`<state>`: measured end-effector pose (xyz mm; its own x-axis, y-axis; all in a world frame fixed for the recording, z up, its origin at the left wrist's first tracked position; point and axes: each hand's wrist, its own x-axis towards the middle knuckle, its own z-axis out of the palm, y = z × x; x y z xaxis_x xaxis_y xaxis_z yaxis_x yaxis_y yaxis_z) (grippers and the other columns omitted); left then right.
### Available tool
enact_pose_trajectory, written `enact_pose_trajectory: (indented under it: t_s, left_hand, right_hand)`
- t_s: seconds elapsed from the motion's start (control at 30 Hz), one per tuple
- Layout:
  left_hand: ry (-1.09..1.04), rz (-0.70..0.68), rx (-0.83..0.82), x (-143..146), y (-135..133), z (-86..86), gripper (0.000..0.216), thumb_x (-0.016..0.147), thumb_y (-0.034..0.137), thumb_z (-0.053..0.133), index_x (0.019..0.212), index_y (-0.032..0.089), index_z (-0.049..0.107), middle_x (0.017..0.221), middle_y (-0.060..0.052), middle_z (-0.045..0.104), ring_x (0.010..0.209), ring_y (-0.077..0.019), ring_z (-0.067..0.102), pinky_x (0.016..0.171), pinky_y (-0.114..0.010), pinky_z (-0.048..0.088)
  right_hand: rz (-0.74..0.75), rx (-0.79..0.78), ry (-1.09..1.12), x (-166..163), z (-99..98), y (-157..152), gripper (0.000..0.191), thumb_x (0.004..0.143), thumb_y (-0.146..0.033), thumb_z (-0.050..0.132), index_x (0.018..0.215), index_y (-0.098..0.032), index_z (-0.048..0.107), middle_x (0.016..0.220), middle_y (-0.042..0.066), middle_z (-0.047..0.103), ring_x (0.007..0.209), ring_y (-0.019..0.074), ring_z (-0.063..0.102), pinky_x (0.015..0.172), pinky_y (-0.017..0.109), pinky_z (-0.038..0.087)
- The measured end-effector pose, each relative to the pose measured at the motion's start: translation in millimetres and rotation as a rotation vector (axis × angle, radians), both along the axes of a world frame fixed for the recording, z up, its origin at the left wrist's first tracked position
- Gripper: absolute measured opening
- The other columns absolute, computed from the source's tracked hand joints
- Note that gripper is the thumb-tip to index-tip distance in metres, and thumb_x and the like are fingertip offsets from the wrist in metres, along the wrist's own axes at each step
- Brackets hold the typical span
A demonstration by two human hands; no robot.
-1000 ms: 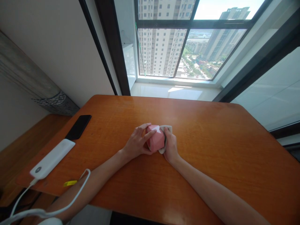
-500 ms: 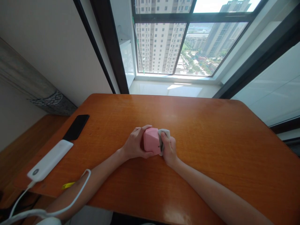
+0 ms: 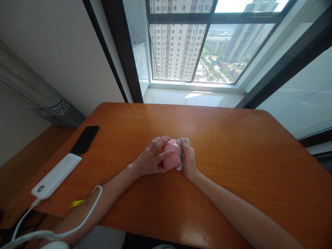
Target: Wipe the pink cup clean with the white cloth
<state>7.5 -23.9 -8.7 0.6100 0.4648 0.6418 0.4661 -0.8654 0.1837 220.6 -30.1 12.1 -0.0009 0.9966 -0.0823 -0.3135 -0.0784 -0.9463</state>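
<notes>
A small pink faceted object (image 3: 172,158) rests on the orange wooden table (image 3: 233,162), near its middle. My left hand (image 3: 150,159) lies over the object's left side, fingers stretched across its top and thumb under its near edge, holding it. My right hand (image 3: 188,159) presses a small grey cloth (image 3: 182,145) against the object's right side, fingers closed on the cloth.
A black phone (image 3: 84,139) and a white power bank (image 3: 56,175) lie at the table's left edge. A white cable (image 3: 77,221) runs from the power bank across my left forearm. A yellow tag (image 3: 76,203) lies near the front edge. A large window is beyond the table.
My left hand's fingers, curled round the pink object half a second ago, have spread flat over its top. The right hand and cloth shifted slightly along the object's right side.
</notes>
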Motion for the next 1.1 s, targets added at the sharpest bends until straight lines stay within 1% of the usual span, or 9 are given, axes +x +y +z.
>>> enact_pose_trajectory:
  t_s: [0.07, 0.17, 0.3, 0.53, 0.7, 0.8, 0.9, 1.03, 1.1]
  left_hand:
    - [-0.022, -0.014, 0.029, 2, 0, 3.1, 0.096, 0.088, 0.041, 0.096, 0.168, 0.033, 0.044, 0.175, -0.022, 0.047, 0.164, -0.0425, 0.048, 0.13, -0.064, 0.052]
    - [-0.084, -0.022, 0.02, 6, -1, 8.3, 0.097, 0.085, 0.044, 0.097, 0.167, 0.029, 0.047, 0.169, -0.023, 0.052, 0.157, -0.0412, 0.056, 0.125, -0.06, 0.058]
    - [-0.169, -0.013, -0.055, 11, -3, 10.7, 0.101, 0.081, 0.05, 0.099, 0.166, 0.031, 0.048, 0.162, -0.021, 0.057, 0.146, -0.0388, 0.064, 0.12, -0.058, 0.061]
    - [-0.331, -0.011, -0.324, 17, -8, 9.9, 0.104, 0.073, 0.055, 0.103, 0.16, 0.029, 0.052, 0.155, -0.017, 0.061, 0.142, -0.0383, 0.066, 0.122, -0.056, 0.057]
    - [-0.419, 0.021, -0.623, 21, -12, 16.2, 0.093, 0.075, 0.056, 0.1, 0.151, 0.028, 0.054, 0.141, -0.012, 0.069, 0.117, -0.0291, 0.075, 0.099, -0.042, 0.065]
    - [-0.417, 0.026, -0.711, 20, -13, 15.5, 0.094, 0.075, 0.058, 0.1, 0.151, 0.027, 0.053, 0.141, -0.012, 0.069, 0.116, -0.029, 0.074, 0.1, -0.043, 0.064]
    - [-0.392, 0.008, -0.671, 16, -13, 9.2, 0.1, 0.08, 0.06, 0.098, 0.16, 0.029, 0.046, 0.153, -0.015, 0.063, 0.13, -0.0337, 0.071, 0.113, -0.052, 0.061]
    - [-0.281, -0.045, -0.419, 11, -10, 1.5, 0.129, 0.078, 0.062, 0.101, 0.178, 0.034, 0.023, 0.178, -0.023, 0.038, 0.164, -0.0453, 0.047, 0.131, -0.067, 0.048]
    - [-0.19, -0.062, -0.303, 9, -9, 0.5, 0.132, 0.074, 0.063, 0.103, 0.178, 0.037, 0.025, 0.184, -0.022, 0.027, 0.169, -0.0481, 0.038, 0.131, -0.07, 0.048]
  right_hand:
    - [-0.003, 0.004, 0.013, 0, -0.5, 0, 0.061, 0.092, -0.078, 0.072, 0.071, -0.023, 0.057, 0.065, -0.004, 0.052, 0.058, 0.0116, 0.041, 0.05, 0.025, 0.037]
    - [0.002, 0.003, 0.033, 0, -2.2, -1, 0.061, 0.092, -0.079, 0.072, 0.072, -0.023, 0.057, 0.065, -0.004, 0.052, 0.058, 0.0115, 0.041, 0.05, 0.025, 0.036]
    - [0.024, 0.009, 0.051, 1, -3.9, -4, 0.062, 0.093, -0.08, 0.071, 0.072, -0.023, 0.059, 0.063, -0.003, 0.054, 0.056, 0.0118, 0.042, 0.05, 0.026, 0.036]
    - [0.009, 0.018, 0.013, 2, -3.1, -4, 0.065, 0.092, -0.083, 0.069, 0.07, -0.023, 0.055, 0.062, -0.004, 0.051, 0.057, 0.0121, 0.04, 0.051, 0.026, 0.036]
    - [0.003, -0.007, 0.015, 0, -4.5, -2, 0.064, 0.091, -0.082, 0.07, 0.07, -0.022, 0.059, 0.065, -0.003, 0.052, 0.059, 0.012, 0.042, 0.052, 0.026, 0.038]
    - [0.007, -0.017, 0.019, 0, -3.0, -2, 0.061, 0.091, -0.078, 0.071, 0.071, -0.021, 0.061, 0.066, -0.002, 0.053, 0.06, 0.0124, 0.043, 0.053, 0.026, 0.039]
    - [0.031, -0.011, 0.024, 1, -2.5, -2, 0.057, 0.091, -0.073, 0.074, 0.072, -0.021, 0.062, 0.066, -0.002, 0.052, 0.06, 0.0123, 0.043, 0.053, 0.025, 0.038]
    - [0.004, -0.028, 0.028, 4, -11.2, -1, 0.045, 0.082, -0.062, 0.082, 0.072, -0.021, 0.065, 0.07, -0.002, 0.053, 0.065, 0.0131, 0.044, 0.056, 0.025, 0.04]
    - [-0.068, -0.057, 0.024, 6, -18.0, 0, 0.034, 0.073, -0.052, 0.085, 0.072, -0.022, 0.068, 0.073, 0.0, 0.058, 0.07, 0.0147, 0.048, 0.06, 0.025, 0.045]
